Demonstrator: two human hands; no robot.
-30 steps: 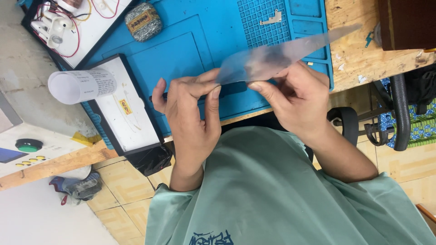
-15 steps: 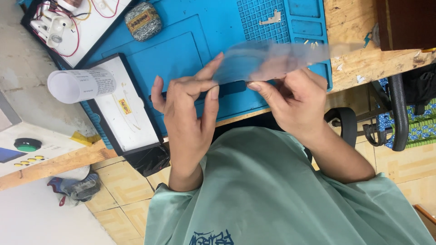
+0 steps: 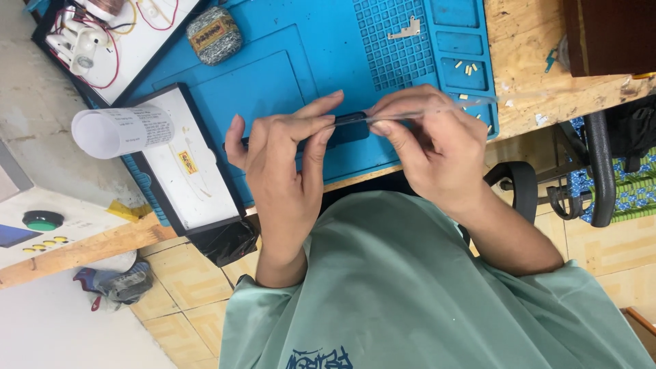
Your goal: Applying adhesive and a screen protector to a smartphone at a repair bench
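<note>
Gold bits (image 3: pixel 469 68) in blue mat's compartment (image 3: pixel 465 76)

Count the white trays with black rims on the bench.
2: one white tray beside the left hand; another at the far corner, holding wires. More may lie out of view.

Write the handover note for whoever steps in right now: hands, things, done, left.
Left hand: grips the dark flat device, edge toward the camera, above the blue mat.
Right hand: pinches a clear film strip at the device's end; the strip's far end sticks out over the mat's small trays.
Done: both pieces are off the mat and meet between the hands.
Left: the film is not laid flat on the device; whether it sticks anywhere cannot be told.
</note>
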